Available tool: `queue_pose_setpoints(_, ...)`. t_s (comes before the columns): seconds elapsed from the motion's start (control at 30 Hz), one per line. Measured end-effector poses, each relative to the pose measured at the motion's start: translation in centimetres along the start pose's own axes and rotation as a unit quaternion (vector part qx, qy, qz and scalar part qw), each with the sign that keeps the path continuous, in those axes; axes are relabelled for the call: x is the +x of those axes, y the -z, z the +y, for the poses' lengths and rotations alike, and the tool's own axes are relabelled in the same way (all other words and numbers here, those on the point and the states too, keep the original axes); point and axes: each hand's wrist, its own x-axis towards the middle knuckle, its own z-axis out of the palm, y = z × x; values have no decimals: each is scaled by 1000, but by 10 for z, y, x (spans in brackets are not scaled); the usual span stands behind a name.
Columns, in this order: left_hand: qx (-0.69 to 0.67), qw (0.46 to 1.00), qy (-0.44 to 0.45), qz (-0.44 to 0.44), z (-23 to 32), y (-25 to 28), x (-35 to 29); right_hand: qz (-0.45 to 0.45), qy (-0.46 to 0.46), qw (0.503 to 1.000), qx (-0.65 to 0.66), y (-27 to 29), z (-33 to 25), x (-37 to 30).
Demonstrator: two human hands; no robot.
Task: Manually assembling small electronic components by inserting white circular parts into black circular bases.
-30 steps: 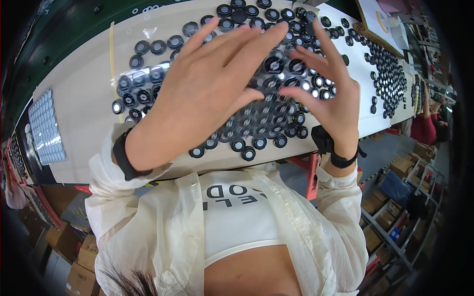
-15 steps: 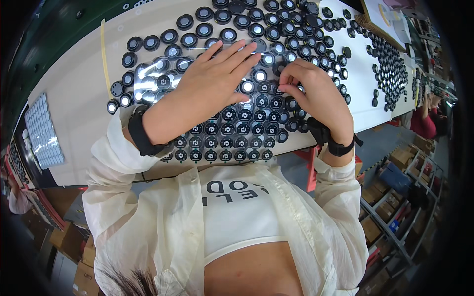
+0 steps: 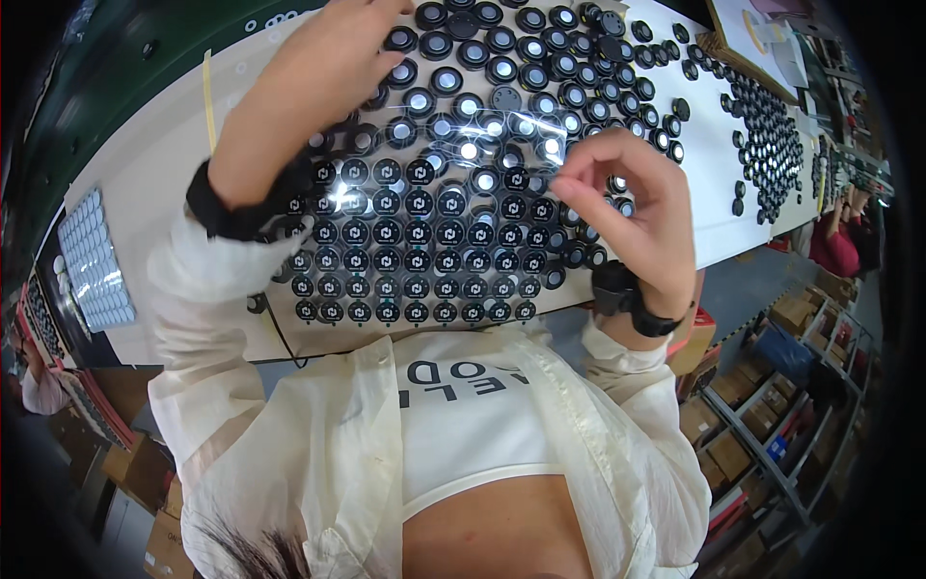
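Note:
A clear plastic sheet of round black stickers (image 3: 418, 233) lies over several black round parts, its glossy upper part reflecting light. At the sheet's right edge my right hand (image 3: 627, 203) is closed, thumb and forefinger pinched on that edge. My left hand (image 3: 333, 48) reaches to the far edge of the view above the sheet, over the black round parts (image 3: 447, 79) with pale centres. Its thumb stands apart from the fingers, and it seems to hold nothing. The fingertips are partly cut off by the picture's edge.
A pale sheet of round pieces (image 3: 96, 261) lies at the table's left end. Many more black round parts (image 3: 772, 145) cover the right of the table, near a cardboard-edged box (image 3: 748, 43). Shelving with boxes (image 3: 772, 405) stands at the right; another person (image 3: 837, 241) is beyond.
My left hand has lifted off the sheet and moved up and left, uncovering more stickers. My right hand has shifted slightly, still pinching at the sheet's right edge.

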Motion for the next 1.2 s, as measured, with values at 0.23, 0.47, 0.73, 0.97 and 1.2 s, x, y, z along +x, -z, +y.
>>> queue_pose_setpoints(0.23,-39,997,-50,-41,-29,-10,25,100,-38,965,241,-40,23,19)
queue_pose_setpoints(0.47,-517,843,80,-126,0,9,4,126,-46,925,357,-50,26,27)
queue_pose_setpoints(0.73,-632,742,142,-173,32,10,-27,137,-34,910,389,-56,19,30)
queue_pose_setpoints(0.97,-465,879,82,-62,56,-2,-40,127,-30,938,322,-56,17,28)
queue_pose_setpoints(1.2,-483,870,100,-9,63,-3,-41,137,-32,945,296,-61,20,31)
